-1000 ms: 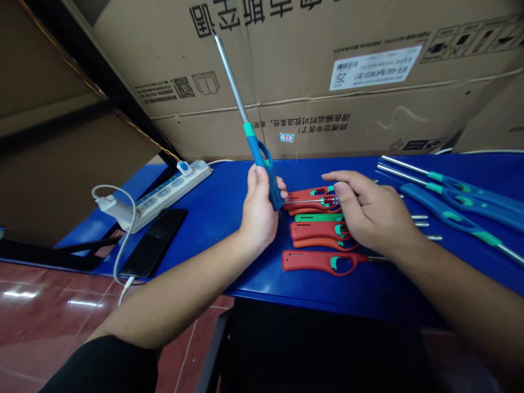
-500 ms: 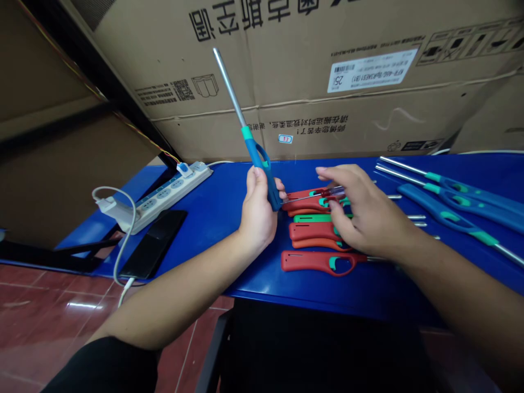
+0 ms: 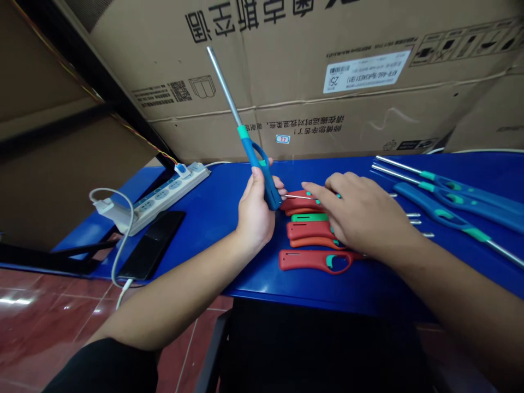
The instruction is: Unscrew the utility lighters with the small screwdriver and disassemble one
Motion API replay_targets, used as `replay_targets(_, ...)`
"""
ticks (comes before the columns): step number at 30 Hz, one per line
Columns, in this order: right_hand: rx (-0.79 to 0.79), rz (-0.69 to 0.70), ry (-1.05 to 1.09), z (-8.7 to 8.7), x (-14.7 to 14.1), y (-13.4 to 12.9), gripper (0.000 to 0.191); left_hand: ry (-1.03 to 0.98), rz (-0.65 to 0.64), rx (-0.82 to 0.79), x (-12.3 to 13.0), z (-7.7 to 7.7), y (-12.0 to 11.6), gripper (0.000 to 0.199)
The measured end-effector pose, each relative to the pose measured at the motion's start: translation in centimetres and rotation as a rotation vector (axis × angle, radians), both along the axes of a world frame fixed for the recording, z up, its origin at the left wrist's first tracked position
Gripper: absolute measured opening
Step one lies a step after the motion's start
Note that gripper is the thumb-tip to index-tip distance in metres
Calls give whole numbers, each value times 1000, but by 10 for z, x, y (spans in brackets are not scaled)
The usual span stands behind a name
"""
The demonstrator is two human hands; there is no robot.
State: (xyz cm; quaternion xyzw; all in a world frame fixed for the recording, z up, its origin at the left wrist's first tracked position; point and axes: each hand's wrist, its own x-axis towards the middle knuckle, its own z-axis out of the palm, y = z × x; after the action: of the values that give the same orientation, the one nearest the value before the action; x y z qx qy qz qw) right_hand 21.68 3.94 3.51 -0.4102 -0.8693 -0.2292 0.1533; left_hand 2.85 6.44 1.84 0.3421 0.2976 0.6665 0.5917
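My left hand [image 3: 256, 213] is closed around the handle of a blue gas lighter [image 3: 268, 183], whose long metal tube slants up to the left. My right hand [image 3: 362, 215] grips a thin screwdriver [image 3: 300, 197]; its handle is hidden under the fingers. The shaft runs left towards the lighter's lower end, and I cannot tell whether the tip touches it. Below the screwdriver lie several lighters in a stack of rows: a red one [image 3: 309, 230], a green one [image 3: 310, 218], an orange one [image 3: 317, 242] and a nearer red one [image 3: 303, 260].
Several blue lighters [image 3: 454, 199] lie at the right of the blue table [image 3: 254, 278]. On the left are a white power strip [image 3: 164, 197] with plugged-in cables and a black phone [image 3: 153, 245]. A large cardboard box [image 3: 286, 65] stands behind.
My right hand has turned palm down and closed over the screwdriver's handle, which showed before. The blue lighter in my left hand has hardly moved.
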Motion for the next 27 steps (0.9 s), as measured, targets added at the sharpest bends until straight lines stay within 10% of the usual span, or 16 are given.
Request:
replay_targets(10, -440, -21, 613, -4, -17, -1, 26, -36, -120, -15, 5, 5, -9, 37)
replay_targets(27, -695, -63, 710, -6, -41, -10, 11, 49, -142, 224, 16, -10, -24, 32)
